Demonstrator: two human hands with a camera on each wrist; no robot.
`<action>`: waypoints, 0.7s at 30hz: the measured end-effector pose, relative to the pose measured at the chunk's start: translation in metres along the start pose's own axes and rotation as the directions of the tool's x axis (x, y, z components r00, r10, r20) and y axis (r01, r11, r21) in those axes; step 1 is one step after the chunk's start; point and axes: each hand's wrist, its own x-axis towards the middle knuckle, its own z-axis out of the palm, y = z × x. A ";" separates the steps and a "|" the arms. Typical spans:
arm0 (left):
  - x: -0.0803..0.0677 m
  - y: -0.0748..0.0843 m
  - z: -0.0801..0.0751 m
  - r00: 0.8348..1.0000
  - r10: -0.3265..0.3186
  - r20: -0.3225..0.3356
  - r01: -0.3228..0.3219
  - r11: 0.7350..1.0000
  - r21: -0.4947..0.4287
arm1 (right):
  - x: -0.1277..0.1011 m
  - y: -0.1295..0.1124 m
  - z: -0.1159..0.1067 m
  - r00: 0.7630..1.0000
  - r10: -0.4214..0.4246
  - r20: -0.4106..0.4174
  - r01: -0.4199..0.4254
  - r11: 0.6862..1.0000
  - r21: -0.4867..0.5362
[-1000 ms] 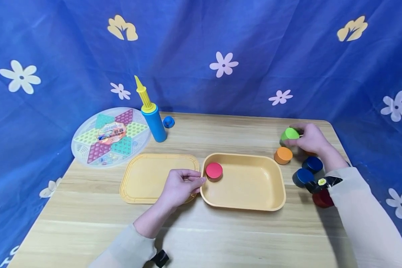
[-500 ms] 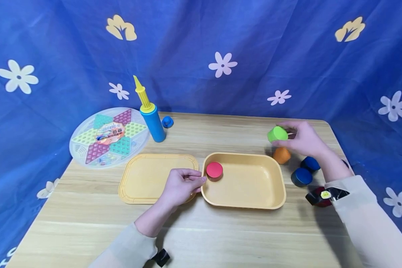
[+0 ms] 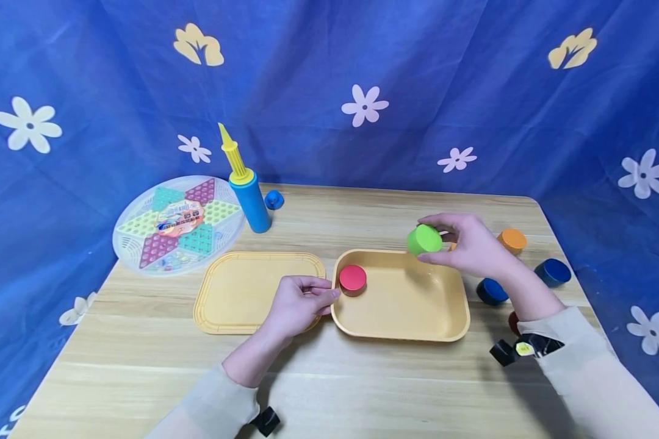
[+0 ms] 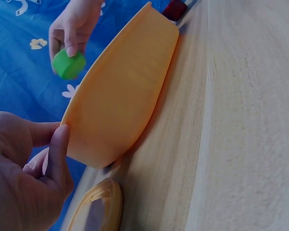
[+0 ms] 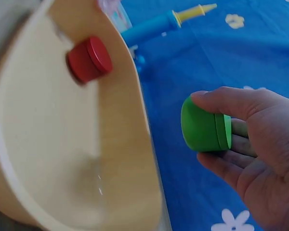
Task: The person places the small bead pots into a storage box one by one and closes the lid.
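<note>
Wooden surface [image 3: 362, 390] held a tray [image 3: 450, 329] with one red cap [image 3: 352, 279] in; right hand [image 3: 472, 247] fingers pinched green cap [image 3: 424, 239] above it; left hand [image 3: 296, 305] fingers gripped the rim; orange cap [image 3: 512, 239] and blue caps [image 3: 552, 271] remained outside.

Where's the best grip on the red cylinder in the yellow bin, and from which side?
Probably from straight above, fingers pinching the curved side wall of the red cylinder. It stands upright on its flat face in the left end of the yellow bin, so the round wall is exposed. It sits close to the bin's left wall, where the left hand rests, so a sideways approach looks blocked.
</note>
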 end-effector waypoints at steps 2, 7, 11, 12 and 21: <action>0.000 0.000 0.000 1.000 -0.002 0.000 0.002 1.000 0.001 | -0.001 -0.004 0.006 1.000 -0.013 0.014 0.013 1.000 0.009; 0.001 -0.001 0.000 1.000 -0.014 -0.004 0.014 1.000 -0.002 | -0.004 -0.009 0.023 0.998 -0.046 0.053 0.044 0.998 0.038; 0.002 -0.001 0.000 1.000 -0.021 -0.002 0.021 1.000 -0.011 | -0.004 -0.009 0.035 0.996 -0.040 0.085 0.038 0.999 0.032; 0.002 -0.001 0.000 1.000 -0.021 -0.001 0.021 1.000 -0.012 | -0.004 -0.009 0.038 0.995 -0.035 0.093 0.032 0.999 0.026; 0.001 0.001 0.000 1.000 -0.023 -0.005 0.023 1.000 0.004 | 0.000 -0.007 0.061 0.984 -0.008 0.179 0.004 1.000 0.023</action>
